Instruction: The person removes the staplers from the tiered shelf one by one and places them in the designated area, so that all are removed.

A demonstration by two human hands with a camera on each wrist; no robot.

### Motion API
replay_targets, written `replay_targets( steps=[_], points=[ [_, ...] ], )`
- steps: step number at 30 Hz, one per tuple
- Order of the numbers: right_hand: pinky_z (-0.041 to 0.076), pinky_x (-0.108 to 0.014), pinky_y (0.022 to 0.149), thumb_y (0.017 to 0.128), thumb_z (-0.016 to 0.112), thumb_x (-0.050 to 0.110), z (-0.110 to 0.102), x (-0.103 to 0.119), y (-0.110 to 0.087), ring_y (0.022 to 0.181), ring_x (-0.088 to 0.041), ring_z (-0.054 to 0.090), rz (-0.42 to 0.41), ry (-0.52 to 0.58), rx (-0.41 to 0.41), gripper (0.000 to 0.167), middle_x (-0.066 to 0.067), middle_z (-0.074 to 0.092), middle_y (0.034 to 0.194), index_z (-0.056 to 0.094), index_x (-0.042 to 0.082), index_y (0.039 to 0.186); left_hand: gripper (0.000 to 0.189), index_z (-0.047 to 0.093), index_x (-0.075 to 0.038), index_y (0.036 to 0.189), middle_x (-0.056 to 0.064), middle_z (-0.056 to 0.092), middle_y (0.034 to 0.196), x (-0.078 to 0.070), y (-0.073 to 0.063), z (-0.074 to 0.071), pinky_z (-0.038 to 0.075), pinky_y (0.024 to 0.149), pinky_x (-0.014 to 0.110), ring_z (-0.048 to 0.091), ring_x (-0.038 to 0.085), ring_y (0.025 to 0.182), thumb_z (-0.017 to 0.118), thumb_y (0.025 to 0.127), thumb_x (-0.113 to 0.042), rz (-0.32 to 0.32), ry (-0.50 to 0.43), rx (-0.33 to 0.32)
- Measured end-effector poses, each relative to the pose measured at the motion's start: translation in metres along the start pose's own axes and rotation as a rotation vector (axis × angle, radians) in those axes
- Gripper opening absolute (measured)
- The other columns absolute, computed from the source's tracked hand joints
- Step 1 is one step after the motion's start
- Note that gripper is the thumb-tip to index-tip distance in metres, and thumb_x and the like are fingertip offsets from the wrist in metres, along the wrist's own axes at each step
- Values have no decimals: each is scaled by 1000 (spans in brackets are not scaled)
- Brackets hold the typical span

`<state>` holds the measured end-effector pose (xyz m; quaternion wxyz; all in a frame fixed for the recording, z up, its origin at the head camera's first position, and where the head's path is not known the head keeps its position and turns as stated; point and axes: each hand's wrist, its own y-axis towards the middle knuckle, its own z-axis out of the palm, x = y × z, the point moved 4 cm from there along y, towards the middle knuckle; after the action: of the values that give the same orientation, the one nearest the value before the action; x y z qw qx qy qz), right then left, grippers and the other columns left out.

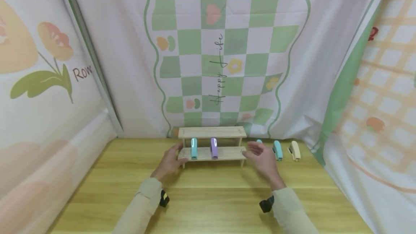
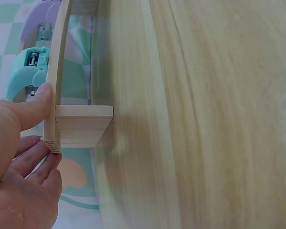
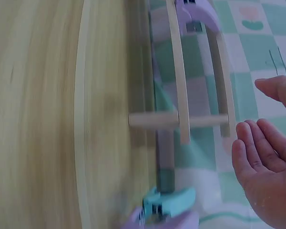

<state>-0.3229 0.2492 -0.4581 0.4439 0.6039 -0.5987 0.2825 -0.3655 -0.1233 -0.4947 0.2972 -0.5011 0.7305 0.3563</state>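
Note:
A two-tier wooden shelf [image 1: 227, 151] stands at the back of the table, with a teal stapler [image 1: 194, 148] and a purple stapler [image 1: 213, 148] upright on its lower tier. My left hand [image 1: 169, 161] grips the left end of that tier. In the left wrist view its thumb [image 2: 38, 102] lies on the board beside the teal stapler and its fingers bend around the end. At the shelf's right end, my right hand [image 1: 263, 159] is held apart from the wood in the right wrist view, fingers and thumb spread with nothing between them.
On the table [image 1: 214, 201], right of the right hand, stand a teal stapler [image 1: 277, 150] and a cream stapler [image 1: 294, 151]. Another teal stapler [image 1: 259, 141] is mostly hidden behind that hand. The right wrist view also shows a purple stapler [image 3: 181, 222] there. A checkered curtain [image 1: 217, 64] hangs behind.

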Motion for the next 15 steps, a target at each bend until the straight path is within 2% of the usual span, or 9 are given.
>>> replay_targets(
  steps=[8,15],
  points=[
    [54,-49,116,91,83,19,60,18,9,129,-37,66,-42,64,62,52,-20,70,138,65,4,138,69,47,6,153,26,53,156,1,0,0,36,127,61,47,46,148,79,94,-9,3,1,0],
    [59,-49,108,90,83,16,95,29,11,121,-38,71,-11,133,44,48,-23,72,130,68,1,133,68,49,7,150,28,55,153,0,2,0,38,126,61,49,47,146,80,93,-9,26,12,-13]
  ],
)
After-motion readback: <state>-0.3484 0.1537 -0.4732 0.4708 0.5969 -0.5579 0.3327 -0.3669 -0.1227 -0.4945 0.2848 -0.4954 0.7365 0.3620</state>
